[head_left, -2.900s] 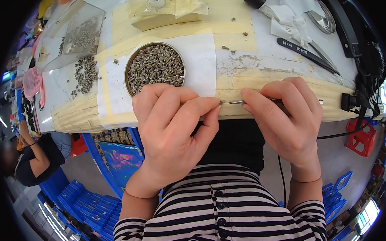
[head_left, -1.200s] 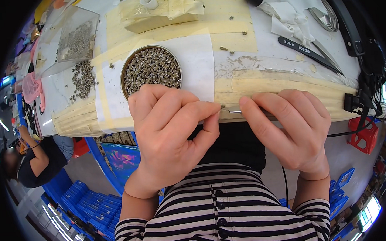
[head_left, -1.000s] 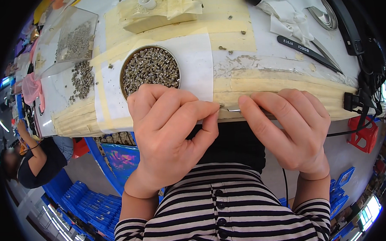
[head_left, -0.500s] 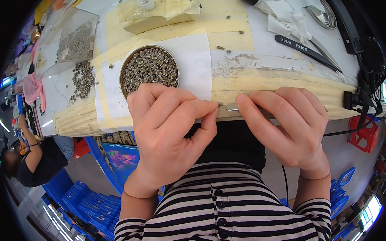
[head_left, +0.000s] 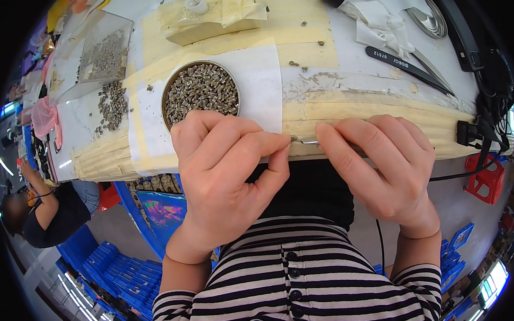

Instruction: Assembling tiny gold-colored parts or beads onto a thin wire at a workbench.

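Observation:
Near the table's front edge, my left hand [head_left: 223, 176] pinches a small metal piece [head_left: 293, 139] between thumb and index finger. Only the end of that piece shows past the fingertips. My right hand [head_left: 381, 164] is closed on slim metal tweezers [head_left: 310, 142], their narrow tip pointing left at the small piece. Whether the tip touches it is too small to tell. Just beyond my left hand stands a round tin [head_left: 201, 91] filled with small metal cylinders, its near rim partly hidden by my knuckles.
A clear plastic box [head_left: 103, 58] with small parts lies at the far left, loose parts [head_left: 112, 106] spilled beside it. Black tweezers [head_left: 406, 70] lie at the right near white tissue [head_left: 376, 20]. A taped block [head_left: 213, 29] holds a small white cup [head_left: 196, 3].
The tweezers' tip has turned slightly and shows a thinner profile beside the small metal piece. Both hands have otherwise stayed almost still.

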The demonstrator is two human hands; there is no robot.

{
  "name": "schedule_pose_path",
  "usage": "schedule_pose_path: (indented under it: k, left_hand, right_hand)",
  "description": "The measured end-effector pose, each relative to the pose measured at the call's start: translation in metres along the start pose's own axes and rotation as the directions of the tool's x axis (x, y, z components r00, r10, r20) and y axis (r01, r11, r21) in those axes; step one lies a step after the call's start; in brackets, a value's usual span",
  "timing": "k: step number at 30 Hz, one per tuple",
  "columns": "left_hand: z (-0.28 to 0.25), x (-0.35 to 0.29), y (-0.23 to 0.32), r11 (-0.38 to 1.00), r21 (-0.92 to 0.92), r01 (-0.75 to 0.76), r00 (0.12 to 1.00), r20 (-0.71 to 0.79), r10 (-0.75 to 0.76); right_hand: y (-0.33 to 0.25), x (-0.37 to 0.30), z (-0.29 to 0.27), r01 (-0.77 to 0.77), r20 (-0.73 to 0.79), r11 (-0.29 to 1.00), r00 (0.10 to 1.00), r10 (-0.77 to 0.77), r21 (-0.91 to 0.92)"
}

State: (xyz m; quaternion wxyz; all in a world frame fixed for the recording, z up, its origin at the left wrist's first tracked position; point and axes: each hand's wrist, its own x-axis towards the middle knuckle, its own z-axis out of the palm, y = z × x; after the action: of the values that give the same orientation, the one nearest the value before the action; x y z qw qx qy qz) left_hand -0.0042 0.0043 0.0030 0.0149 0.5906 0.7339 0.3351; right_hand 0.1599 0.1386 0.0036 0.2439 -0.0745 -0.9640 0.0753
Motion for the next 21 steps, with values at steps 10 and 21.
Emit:
schedule_pose_path:
  k: [10, 21]
  left_hand:
    - [0.0, -0.001, -0.001, 1.0, -0.005, 0.006, 1.0, 0.001, -0.006]
    - [-0.001, 0.0, 0.001, 1.0, 0.0, 0.007, 1.0, 0.004, -0.007]
  right_hand:
    - [0.008, -0.002, 0.012, 0.1, -0.157, 0.995, 0.982, -0.101, -0.019]
    - [0.009, 0.0, 0.011, 0.112, -0.146, 0.994, 0.983, -0.113, -0.015]
